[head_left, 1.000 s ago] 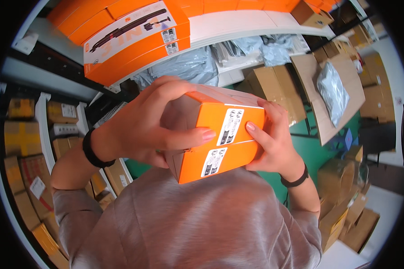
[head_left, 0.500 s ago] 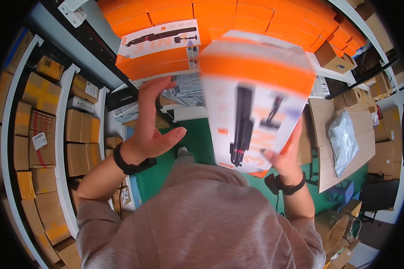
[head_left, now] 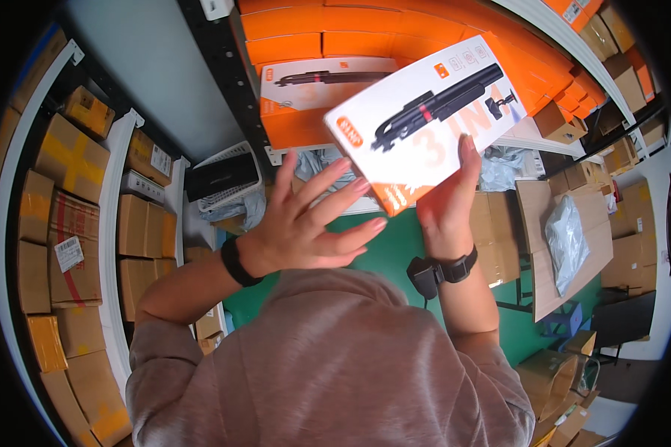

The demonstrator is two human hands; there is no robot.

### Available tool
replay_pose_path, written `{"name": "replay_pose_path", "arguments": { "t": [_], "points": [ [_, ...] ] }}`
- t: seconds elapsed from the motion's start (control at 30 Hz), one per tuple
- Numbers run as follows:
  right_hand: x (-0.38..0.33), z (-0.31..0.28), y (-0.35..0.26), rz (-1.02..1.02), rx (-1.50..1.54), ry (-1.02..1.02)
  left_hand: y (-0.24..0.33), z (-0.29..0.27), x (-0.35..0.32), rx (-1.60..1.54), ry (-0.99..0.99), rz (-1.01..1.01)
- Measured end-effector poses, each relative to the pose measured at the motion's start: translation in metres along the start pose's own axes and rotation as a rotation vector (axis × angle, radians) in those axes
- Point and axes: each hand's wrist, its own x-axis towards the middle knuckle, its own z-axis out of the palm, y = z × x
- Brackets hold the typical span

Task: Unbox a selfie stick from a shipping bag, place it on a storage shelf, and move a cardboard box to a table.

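A person in a heathered brown-grey short-sleeved top point(head_left: 320, 357) holds up a rectangular white-and-orange cardboard box point(head_left: 425, 104), its broad white face printed with a black pole-like device and turned upward. The box sits tilted in the air, one orange corner pointing down, in front of a white metal shelf point(head_left: 533, 141).

The right hand point(head_left: 447, 205) is closed around the lower edge of the box, thumb pressed on the printed face and the palm beneath. The left hand point(head_left: 309, 220) is open, its fingers spread wide beside the lower left edge; two fingertips reach that edge, though whether they touch it cannot be told. Black bands circle both wrists, the right one carrying a small black module point(head_left: 425, 277).

Behind, a similar white-and-orange box point(head_left: 298, 93) lies on the shelf, partly hidden by the raised one, before stacked plain orange boxes point(head_left: 358, 41). To the left, a white plastic basket point(head_left: 258, 173) holds a flat black box point(head_left: 220, 177), near shelving packed with brown cardboard cartons point(head_left: 74, 156). To the right, a crumpled grey plastic parcel point(head_left: 566, 242) lies on a light wood-grain counter point(head_left: 535, 205), above a green floor point(head_left: 395, 257).
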Motion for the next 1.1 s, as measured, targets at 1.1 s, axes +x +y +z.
{"name": "replay_pose_path", "arguments": {
  "t": [1.1],
  "points": [
    [0.118,-0.065,-0.007,-0.208,-1.063,-0.264,-0.136,-0.008,0.026,0.777,-0.003,-0.369]
  ]
}}
